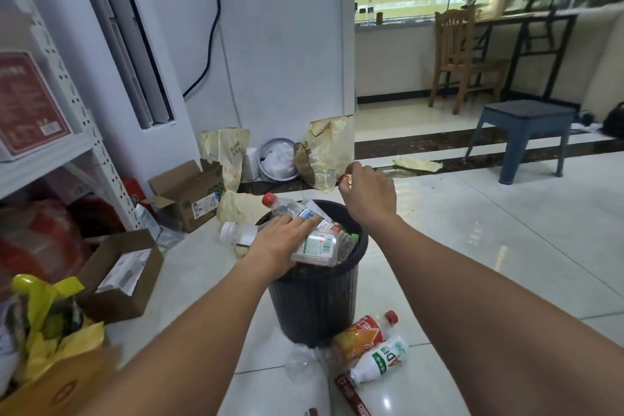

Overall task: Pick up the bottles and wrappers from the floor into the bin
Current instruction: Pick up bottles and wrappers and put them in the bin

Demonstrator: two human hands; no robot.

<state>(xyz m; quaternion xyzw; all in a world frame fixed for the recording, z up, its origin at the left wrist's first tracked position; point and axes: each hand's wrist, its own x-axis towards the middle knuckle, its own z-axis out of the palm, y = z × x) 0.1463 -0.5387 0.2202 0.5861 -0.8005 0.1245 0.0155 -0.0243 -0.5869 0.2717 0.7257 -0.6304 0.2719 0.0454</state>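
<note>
A black ribbed bin (315,307) stands on the white tile floor, heaped with clear plastic bottles (317,245). My left hand (280,243) lies flat on the top bottles, fingers spread. My right hand (368,194) hovers over the bin's far rim, pinching the corner of a yellow-and-brown wrapper bag (324,154). On the floor in front of the bin lie an orange-labelled bottle (359,336), a white bottle with green lettering (380,360), a crushed clear bottle (302,361) and a red wrapper (351,393). Another clear bottle (236,233) lies behind my left hand.
Open cardboard boxes (189,192) (118,275) and a white shelf rack (50,149) crowd the left. Yellow bags (226,152) and a basin (277,159) lean at the wall. A blue stool (525,132), a wooden chair (459,57) and a yellow wrapper (417,164) are at right.
</note>
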